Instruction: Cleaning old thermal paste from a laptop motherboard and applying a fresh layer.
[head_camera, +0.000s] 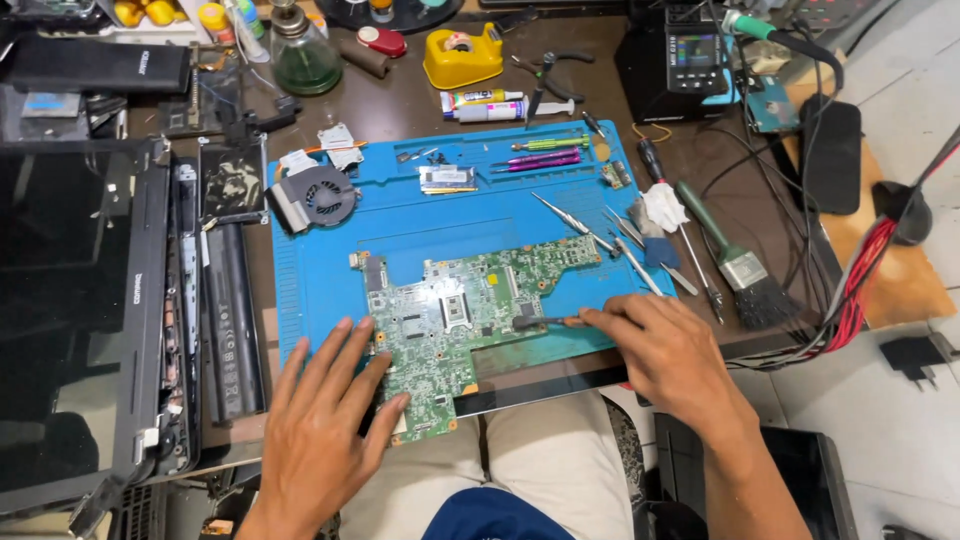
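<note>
Head view: motherboard long axis runs lower-left to upper-right.

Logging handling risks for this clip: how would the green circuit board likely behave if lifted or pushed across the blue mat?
The green circuit board looks thin and flat, so probably stiff and light. Its near corner overhangs the blue mat under the left hand, so a push could tip it. Its dense small parts look fragile where the right hand presses a tool.

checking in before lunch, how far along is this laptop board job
Done: the green motherboard is out on the blue mat, the fan lying apart. In hand: left hand steadies the board, right hand works a small tool on it. Left: the laptop shell lies open.
</note>
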